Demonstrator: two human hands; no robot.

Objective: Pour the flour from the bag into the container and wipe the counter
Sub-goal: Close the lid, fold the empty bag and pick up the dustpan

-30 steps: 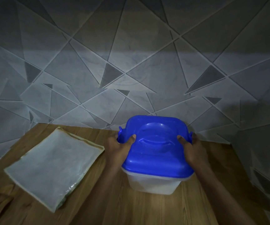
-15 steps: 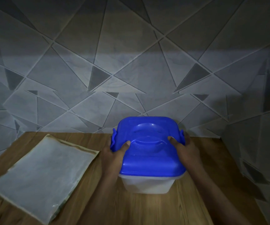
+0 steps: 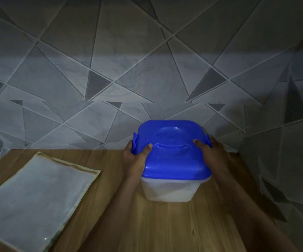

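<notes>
I see the translucent square plastic container (image 3: 169, 190) standing upright on the brown wood-grain counter (image 3: 147, 224), near the grey triangle-patterned tiled wall (image 3: 147, 70), its bright blue plastic lid (image 3: 174, 151) on top. My left hand (image 3: 136, 157) grasps the lid's left edge, my right hand (image 3: 213, 155) grasps its right edge, thumbs on top. The flat clear plastic flour bag (image 3: 36, 195) lies on the counter, well apart to the left
</notes>
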